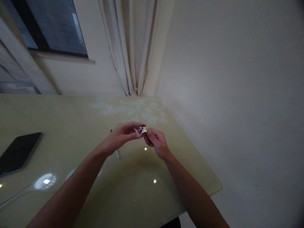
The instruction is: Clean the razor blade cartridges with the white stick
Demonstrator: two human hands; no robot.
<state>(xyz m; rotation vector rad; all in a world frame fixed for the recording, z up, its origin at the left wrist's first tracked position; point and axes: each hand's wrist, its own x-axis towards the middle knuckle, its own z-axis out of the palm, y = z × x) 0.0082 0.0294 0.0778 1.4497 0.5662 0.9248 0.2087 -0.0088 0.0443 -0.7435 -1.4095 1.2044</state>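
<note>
Small metal-and-black item (143, 130): between left hand (123, 133), pinching its metal end, and right hand (157, 141), closed on its dark end; long axis seemingly running hand to hand, detail too small.

Glossy tbl (133, 190), blk tablet (21, 150) L, thin wht stick (117, 154) mid.

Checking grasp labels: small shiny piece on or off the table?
Off: the left hand and right hand hold the small shiny piece between them, with a soft shadow on the table below.
</note>
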